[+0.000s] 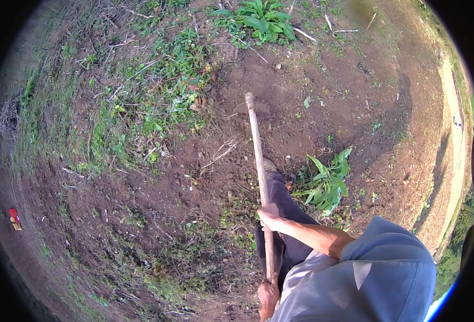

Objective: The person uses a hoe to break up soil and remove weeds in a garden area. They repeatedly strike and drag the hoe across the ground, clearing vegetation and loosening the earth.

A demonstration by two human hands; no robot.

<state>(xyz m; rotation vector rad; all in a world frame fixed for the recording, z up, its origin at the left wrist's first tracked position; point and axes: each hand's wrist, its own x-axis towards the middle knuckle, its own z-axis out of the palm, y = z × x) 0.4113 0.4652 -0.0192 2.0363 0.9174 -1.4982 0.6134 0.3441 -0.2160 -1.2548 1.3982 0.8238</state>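
Observation:
A long-handled hoe with a pale wooden handle [257,153] reaches forward and slightly left from my body. My right hand [270,217] is closed around the middle of the handle, its forearm coming from the right. Lower down, near the handle's rear end, my left hand [268,292] grips it beside my thigh. The hoe's blade [243,108] shows faintly as a curved edge against brown soil, beneath the handle's far end; whether it is sunk in the soil I cannot tell. My shoe [267,164] lies just right of the handle, partly behind it.
Low weeds [152,120] and dry stalks cover ground to the left. One broad-leaved plant [329,181] grows right of my leg, another [261,20] farther ahead. A brushwood pile [8,120] and a small red-and-yellow object [14,218] lie far left. My shadow [381,137] falls right.

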